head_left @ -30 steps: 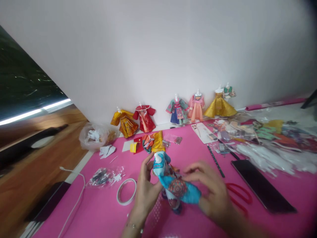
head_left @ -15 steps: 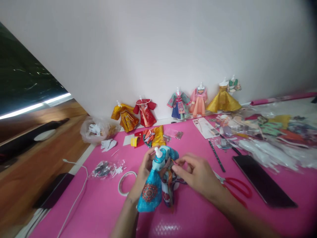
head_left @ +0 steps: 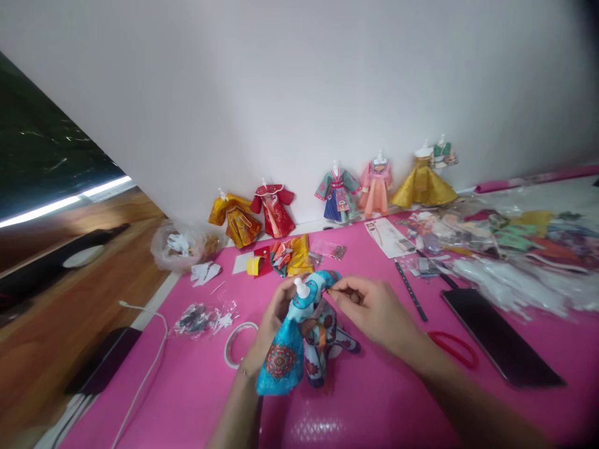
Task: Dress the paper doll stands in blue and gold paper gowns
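The left hand (head_left: 271, 321) has its fingers wrapped around the back of a small blue doll dress (head_left: 299, 337) standing on the pink desk (head_left: 196, 399), while the right hand (head_left: 374, 308) pinches its fingers together on the dress's shoulder, scissors (head_left: 452, 349) just beyond.

Bright, even indoor light, soft shadows only. White wall (head_left: 299, 93) slightly washed out. Faint sheen on the pink bench (head_left: 187, 399) near the bottom edge. Strong wide-angle warp: horizon tilts, edges bend, corners darken. Slight overall softness; forearms at the bottom blurred, small far items lack detail.
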`<action>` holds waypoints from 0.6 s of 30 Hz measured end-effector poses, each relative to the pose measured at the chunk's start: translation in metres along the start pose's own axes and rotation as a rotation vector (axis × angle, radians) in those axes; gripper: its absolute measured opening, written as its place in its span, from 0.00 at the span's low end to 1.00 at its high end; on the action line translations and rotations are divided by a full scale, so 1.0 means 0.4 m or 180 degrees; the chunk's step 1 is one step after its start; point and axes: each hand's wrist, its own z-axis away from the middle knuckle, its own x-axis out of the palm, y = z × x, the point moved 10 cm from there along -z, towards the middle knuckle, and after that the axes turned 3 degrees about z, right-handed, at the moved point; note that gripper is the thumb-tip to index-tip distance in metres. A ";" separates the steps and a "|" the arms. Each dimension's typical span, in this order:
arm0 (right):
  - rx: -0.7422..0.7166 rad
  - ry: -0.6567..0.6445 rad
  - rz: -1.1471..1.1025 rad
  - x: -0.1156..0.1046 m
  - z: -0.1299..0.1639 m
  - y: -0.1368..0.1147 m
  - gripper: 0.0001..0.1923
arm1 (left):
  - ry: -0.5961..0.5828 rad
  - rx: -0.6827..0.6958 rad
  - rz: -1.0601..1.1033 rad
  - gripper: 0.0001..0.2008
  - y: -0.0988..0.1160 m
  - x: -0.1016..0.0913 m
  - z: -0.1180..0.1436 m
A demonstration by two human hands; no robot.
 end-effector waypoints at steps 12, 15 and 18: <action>-0.0627 -0.0001 0.0768 0.032 0.072 -0.078 0.05 | -0.0080 -0.0008 0.0108 0.33 -0.022 -0.019 -0.010; -0.0638 0.0001 0.0951 0.039 0.075 -0.095 0.05 | -0.0207 -0.0082 0.0059 0.32 -0.031 -0.022 -0.007; -0.0514 -0.0103 0.0957 0.043 0.069 -0.092 0.06 | -0.0448 0.0012 0.0038 0.31 -0.035 -0.019 -0.007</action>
